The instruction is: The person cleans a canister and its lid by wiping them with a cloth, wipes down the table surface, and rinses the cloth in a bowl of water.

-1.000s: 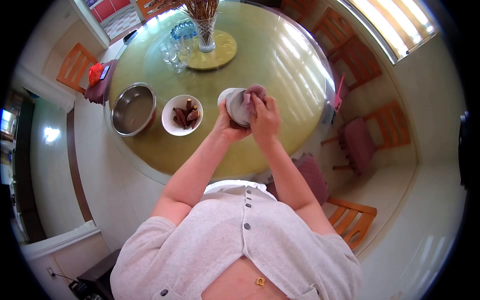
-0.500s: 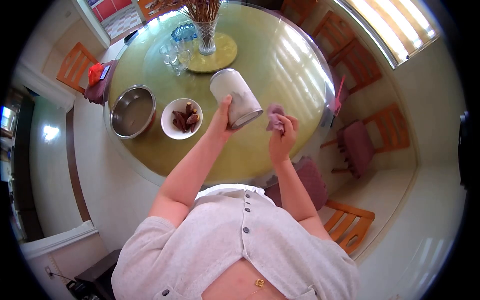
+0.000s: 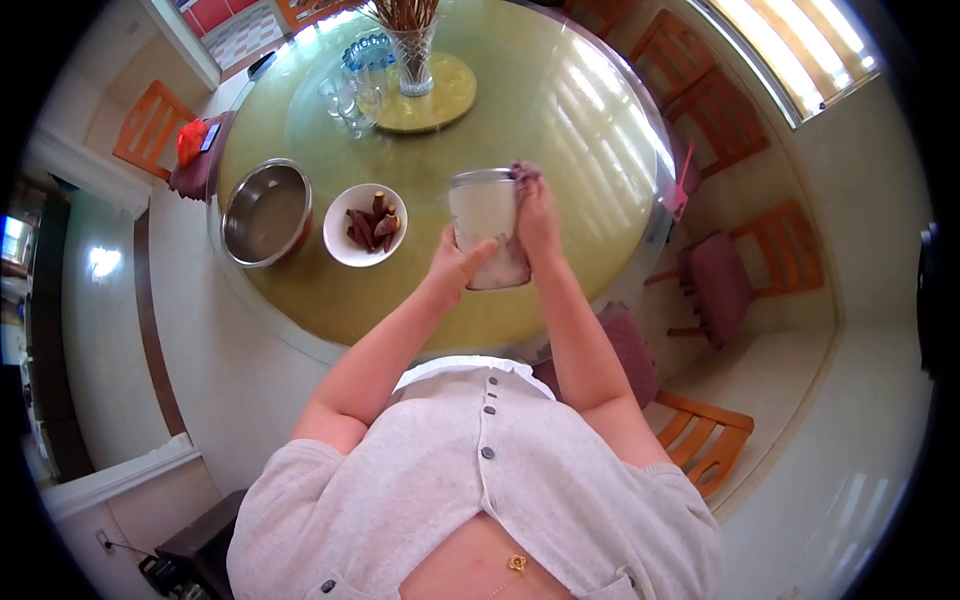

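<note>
The left grip (image 3: 460,266) curls round a whitish cylindrical canister (image 3: 483,212); the right grip (image 3: 539,222) clasps mauve cloth (image 3: 523,172) against its rim, above the round green worktop (image 3: 600,190).

The whitish cylindrical can with silvery rims (image 3: 482,212) has turned from tilted to nearly upright in the left fingers (image 3: 478,256), and the right fingers (image 3: 536,192), apart before, now hold a crumpled mauve cloth (image 3: 523,172) against it.

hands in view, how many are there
2: the left hand grips the canister at its lower left, thumb across the front; the right hand is at its right side, with a mauve cloth. No others show.
</note>
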Available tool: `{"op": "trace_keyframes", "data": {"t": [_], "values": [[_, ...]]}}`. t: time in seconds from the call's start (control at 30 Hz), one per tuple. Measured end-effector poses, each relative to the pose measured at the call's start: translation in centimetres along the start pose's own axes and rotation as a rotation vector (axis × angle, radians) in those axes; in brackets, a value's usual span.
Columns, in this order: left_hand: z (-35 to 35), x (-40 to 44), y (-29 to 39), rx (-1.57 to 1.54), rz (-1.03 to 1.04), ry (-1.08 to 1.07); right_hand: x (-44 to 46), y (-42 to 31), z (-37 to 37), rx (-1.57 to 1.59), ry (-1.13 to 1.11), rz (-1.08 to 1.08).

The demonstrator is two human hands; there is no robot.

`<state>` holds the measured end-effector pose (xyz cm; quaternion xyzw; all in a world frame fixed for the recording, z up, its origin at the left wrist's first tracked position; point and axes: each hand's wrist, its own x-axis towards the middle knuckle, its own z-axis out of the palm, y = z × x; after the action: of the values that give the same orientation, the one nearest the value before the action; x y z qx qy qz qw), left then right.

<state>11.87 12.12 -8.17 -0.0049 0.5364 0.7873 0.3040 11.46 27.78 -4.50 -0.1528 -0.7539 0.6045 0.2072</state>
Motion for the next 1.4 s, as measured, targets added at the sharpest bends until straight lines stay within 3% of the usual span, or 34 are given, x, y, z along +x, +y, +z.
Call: {"op": "trace_keyframes", "data": {"t": [0.03, 0.1, 0.17, 0.2, 0.27, 0.3, 0.37, 0.4, 0.47, 0.5, 0.57, 0.7, 0.8, 0.93, 1.0, 1.17, 1.23, 1.3, 1.33, 1.4], "values": [[0.1, -0.8, 0.2, 0.062, 0.044, -0.02, 0.1, -0.3, -0.3, 0.216, -0.016, 0.235], [0.3, -1.9, 0.6, 0.122, 0.079, -0.039, -1.3, -0.6, 0.1, 0.394, -0.021, 0.306], [0.4, -2.3, 1.2, 0.086, 0.07, 0.007, -3.3, -1.2, 1.2, 0.293, 0.04, 0.03], [0.3, -2.3, 1.0, 0.084, 0.065, 0.011, -4.5, -1.7, 1.4, 0.292, 0.038, 0.036], [0.0, -1.9, 0.9, 0.02, 0.087, 0.055, -6.8, -2.6, 1.8, -0.173, 0.072, -0.325], [0.0, -1.7, 1.2, 0.02, 0.088, 0.056, -8.2, -1.6, 2.0, -0.173, 0.072, -0.325], [0.1, -1.4, 1.7, 0.098, 0.044, 0.142, -10.2, 1.5, 2.6, -0.562, 0.034, -0.542], [-0.2, -1.3, 1.4, 0.095, 0.045, 0.144, -10.1, 1.4, 2.7, -0.562, 0.03, -0.544], [-1.6, -1.3, 0.0, 0.341, 0.215, 0.076, -10.0, 1.4, 2.7, -0.056, 0.061, -0.379], [-1.9, -1.1, -0.5, 0.342, 0.214, 0.076, -9.5, 1.7, 2.6, -0.055, 0.061, -0.378], [-2.2, -1.0, -1.1, 0.475, 0.43, 0.023, -7.7, 2.6, 2.1, 0.543, 0.055, -0.139], [-2.4, -1.9, -0.8, 0.492, 0.565, -0.079, -5.7, 1.1, -0.1, 0.746, 0.042, 0.037], [-2.2, -2.9, 0.4, 0.626, 0.625, -0.121, -4.7, -0.7, -1.3, 0.857, -0.113, 0.265], [-2.0, -2.9, 1.4, 0.765, 0.561, -0.15, -4.3, 0.0, -1.8, 0.817, -0.173, 0.371], [-1.7, -3.0, 2.0, 0.792, 0.574, -0.152, -4.5, -0.1, -1.3, 0.89, -0.051, 0.455], [-1.8, -3.7, 1.8, 0.796, 0.508, -0.06, -5.1, 2.3, -1.5, 0.859, -0.183, 0.419], [-2.6, -3.6, 1.3, 0.891, 0.561, -0.027, -4.9, 4.1, -0.8, 0.772, -0.103, 0.562], [-3.3, -3.1, 1.2, 0.985, 0.62, 0.018, -4.4, 6.5, -1.2, 0.712, -0.165, 0.653], [-3.7, -3.0, 1.2, 1.025, 0.632, 0.022, -4.5, 7.1, -1.8, 0.543, -0.39, 0.638], [-4.3, -3.3, 0.7, 1.067, 0.632, 0.032, -4.5, 10.8, -2.0, 0.264, -0.493, 0.491]]}}
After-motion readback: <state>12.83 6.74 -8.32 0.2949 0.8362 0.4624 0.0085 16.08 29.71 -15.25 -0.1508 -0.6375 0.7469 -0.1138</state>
